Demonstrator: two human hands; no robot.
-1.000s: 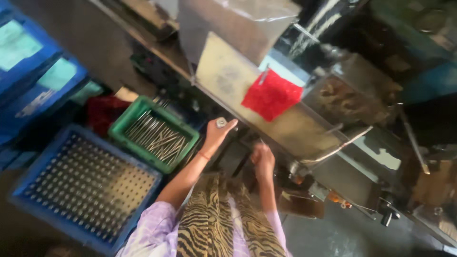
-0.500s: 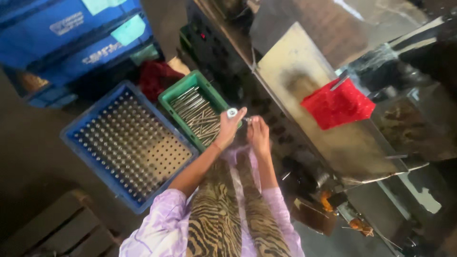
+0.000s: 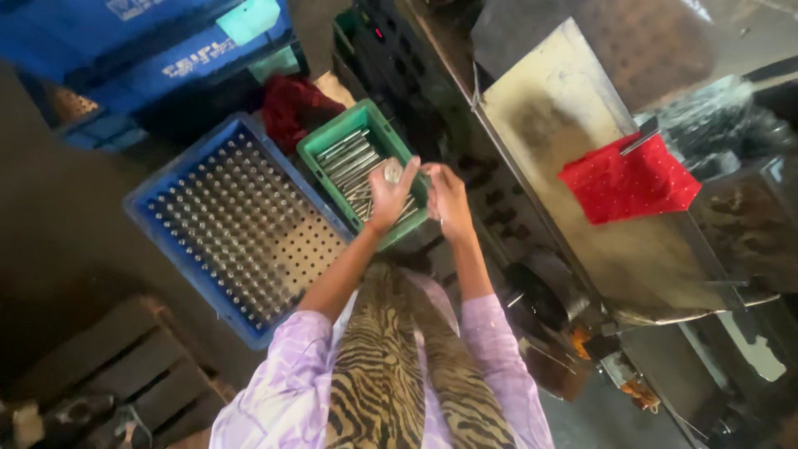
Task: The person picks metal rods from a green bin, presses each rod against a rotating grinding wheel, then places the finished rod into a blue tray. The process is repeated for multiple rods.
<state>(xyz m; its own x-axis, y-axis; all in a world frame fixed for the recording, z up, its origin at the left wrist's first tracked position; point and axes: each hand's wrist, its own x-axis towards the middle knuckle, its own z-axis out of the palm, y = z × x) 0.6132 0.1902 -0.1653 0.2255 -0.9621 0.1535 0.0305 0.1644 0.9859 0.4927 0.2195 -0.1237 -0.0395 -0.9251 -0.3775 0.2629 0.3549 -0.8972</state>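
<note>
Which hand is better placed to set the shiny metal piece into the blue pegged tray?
Probably the left. The left hand already holds the round metal piece and is on the side of the blue tray. The right hand is farther off, over the green crate edge.

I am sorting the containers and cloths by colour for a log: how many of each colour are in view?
Blue crates: 3, the pegged blue tray and two stacked blue crates behind it
Green crate: 1, the green crate of metal rods under the left hand and right hand
Red cloths: 2, one red cloth on the machine, one dark red cloth by the crates
Total: 6
</note>
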